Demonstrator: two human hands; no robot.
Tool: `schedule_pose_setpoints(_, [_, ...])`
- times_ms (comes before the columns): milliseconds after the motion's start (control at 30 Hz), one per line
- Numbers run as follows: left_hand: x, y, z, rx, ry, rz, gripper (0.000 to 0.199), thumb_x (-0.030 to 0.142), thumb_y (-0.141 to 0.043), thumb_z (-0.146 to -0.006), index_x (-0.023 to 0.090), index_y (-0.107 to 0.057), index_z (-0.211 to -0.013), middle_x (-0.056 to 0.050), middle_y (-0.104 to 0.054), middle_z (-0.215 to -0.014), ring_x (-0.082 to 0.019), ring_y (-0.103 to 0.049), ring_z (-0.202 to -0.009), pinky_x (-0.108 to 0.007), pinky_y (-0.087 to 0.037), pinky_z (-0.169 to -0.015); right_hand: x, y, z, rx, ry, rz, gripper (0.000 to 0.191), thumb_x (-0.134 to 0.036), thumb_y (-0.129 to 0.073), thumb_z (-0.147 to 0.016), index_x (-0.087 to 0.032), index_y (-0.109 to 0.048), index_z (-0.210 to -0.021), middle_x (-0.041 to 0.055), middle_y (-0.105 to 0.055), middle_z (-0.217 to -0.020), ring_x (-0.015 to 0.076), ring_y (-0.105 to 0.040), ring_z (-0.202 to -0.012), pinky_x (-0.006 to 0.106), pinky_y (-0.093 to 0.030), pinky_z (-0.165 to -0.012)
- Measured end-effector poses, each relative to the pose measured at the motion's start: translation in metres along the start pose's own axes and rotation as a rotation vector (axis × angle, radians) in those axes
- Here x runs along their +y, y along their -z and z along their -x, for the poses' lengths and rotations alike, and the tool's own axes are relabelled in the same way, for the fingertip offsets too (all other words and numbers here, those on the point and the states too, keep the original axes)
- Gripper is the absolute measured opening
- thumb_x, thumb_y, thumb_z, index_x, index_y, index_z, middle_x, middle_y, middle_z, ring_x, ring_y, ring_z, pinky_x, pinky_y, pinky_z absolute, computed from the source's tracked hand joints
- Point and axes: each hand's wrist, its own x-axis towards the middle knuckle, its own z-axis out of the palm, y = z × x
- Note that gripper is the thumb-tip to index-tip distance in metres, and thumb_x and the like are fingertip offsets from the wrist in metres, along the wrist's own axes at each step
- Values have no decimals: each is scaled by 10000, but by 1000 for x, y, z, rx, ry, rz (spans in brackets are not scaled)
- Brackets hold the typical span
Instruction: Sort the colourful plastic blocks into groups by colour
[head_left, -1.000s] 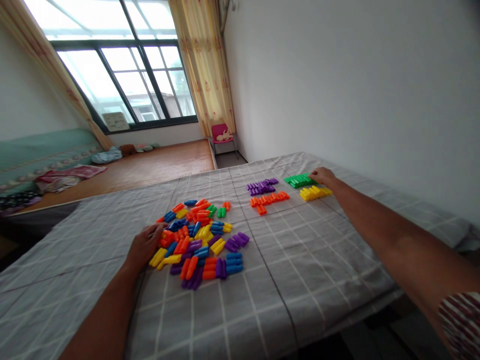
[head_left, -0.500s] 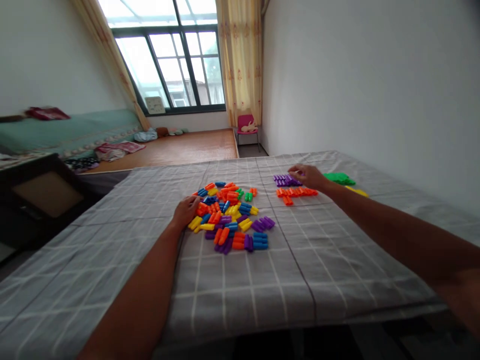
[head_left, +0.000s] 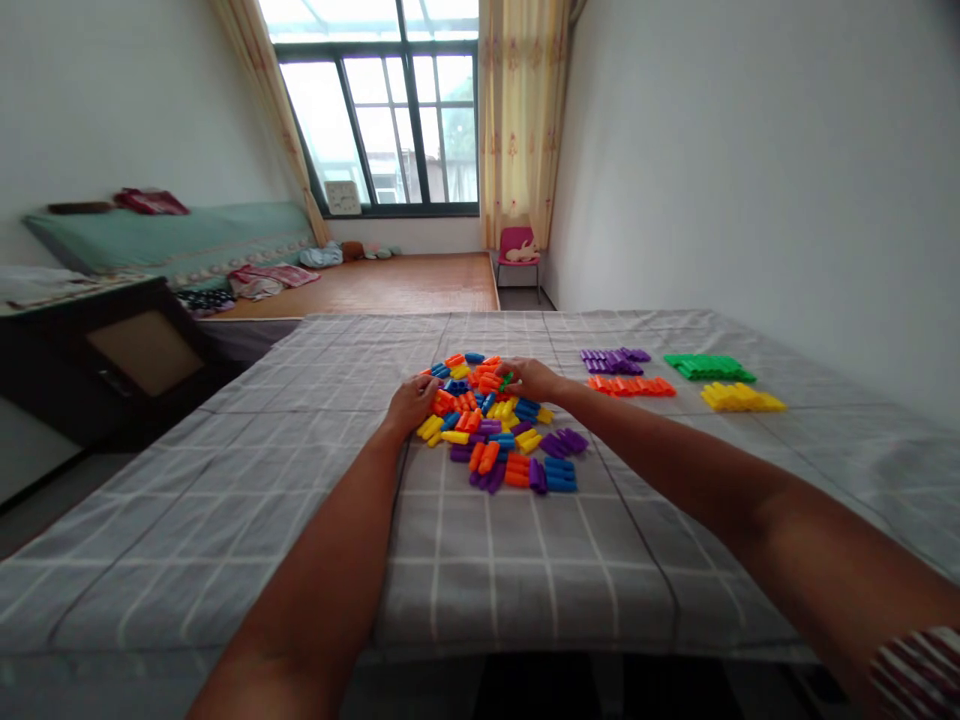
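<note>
A mixed pile of orange, blue, yellow and purple plastic pieces [head_left: 469, 420] lies on the checked cloth. My left hand [head_left: 414, 402] rests against the pile's left edge; its fingers are bent, and what they hold, if anything, is hidden. At the pile's back right, my right hand [head_left: 529, 380] has its fingers closed at a small green piece [head_left: 507, 381]. Off to the right, sorted by colour, are a purple group [head_left: 613, 360], an orange row [head_left: 631, 386], a green group [head_left: 710, 367] and a yellow group [head_left: 742, 397].
The checked cloth [head_left: 480, 580] covers the table, with its near edge close to me. Beyond it stand a wooden platform [head_left: 420, 280] and a pink chair [head_left: 517, 243]. A dark cabinet [head_left: 142, 350] is at the left, a white wall at the right.
My right hand has moved left from the purple group to the back right of the pile, at a green piece. The camera view has shifted, showing more of the green and yellow groups.
</note>
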Motion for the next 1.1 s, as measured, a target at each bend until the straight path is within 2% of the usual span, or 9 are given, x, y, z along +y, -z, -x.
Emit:
schedule_pose_setpoints(133, [-2,3,-2,57,46,110,402,407,-437,-864,155,-737,-953,-65,-717,-992,-202,-605,-980,-293,-445,-884,-2,-7,-4,-35,12,-72,317,-87,-672,-708,-163,-638,-1014,29,-701,-936,135,-641,-796,225,-478,-713])
schedule_pose_setpoints(233, [-6,7,-3,153,110,276,444,434,-435,-856,130,-726,-996,-76,-724,-999,-201,-623,-940,-291,-470,-840,3,-4,1,-62,7,-100,347,-87,-681,-683,-177,-643,-1015,4,-695,-884,135,-635,-786,221,-481,-697])
schedule_pose_setpoints(333, [-10,9,-3,207,157,344,470,449,-442,-841,111,-719,-1012,-98,-724,-1010,-206,-634,-907,-290,-485,-792,10,3,9,-96,16,-137,348,-72,-658,-677,-182,-669,-1006,5,-698,-904,133,-639,-793,213,-487,-697])
schedule_pose_setpoints(433, [-10,9,-2,177,163,333,466,441,-450,-833,112,-715,-1027,-97,-724,-1028,-210,-634,-921,-286,-486,-778,17,11,18,-112,0,-154,352,-85,-649,-688,-187,-687,-1023,6,-705,-911,125,-640,-770,209,-490,-689])
schedule_pose_setpoints(600, [-6,11,0,131,141,248,480,455,-446,-823,119,-718,-1031,-82,-727,-1032,-216,-631,-944,-277,-483,-776,31,22,30,-60,-71,-160,358,-101,-653,-695,-180,-692,-1042,18,-711,-947,116,-640,-768,204,-494,-684])
schedule_pose_setpoints(733, [-6,15,0,110,123,188,492,477,-449,-813,131,-718,-1039,-63,-731,-1021,-217,-634,-936,-276,-483,-794,50,44,47,-15,-144,-218,351,-109,-649,-707,-174,-692,-1049,34,-717,-984,121,-645,-789,197,-500,-666])
schedule_pose_setpoints(900, [-10,17,-2,82,131,114,519,509,-447,-809,131,-717,-1039,-63,-733,-995,-230,-638,-929,-288,-480,-810,105,99,92,89,-334,-266,354,-162,-664,-722,-151,-691,-1075,61,-721,-1004,138,-647,-792,199,-508,-650])
schedule_pose_setpoints(1000, [-12,17,-2,67,141,76,521,514,-446,-812,136,-713,-1051,-67,-730,-1011,-239,-637,-955,-293,-478,-808,156,139,131,221,-485,-205,381,-122,-661,-710,-135,-686,-1090,73,-713,-1057,148,-649,-845,205,-512,-699])
schedule_pose_setpoints(1100, [-12,18,-2,55,160,40,527,528,-449,-811,145,-708,-1064,-64,-732,-1001,-244,-639,-956,-291,-484,-783,212,173,179,383,-713,-82,399,-78,-664,-698,-130,-689,-1093,80,-705,-1092,158,-652,-886,226,-508,-752])
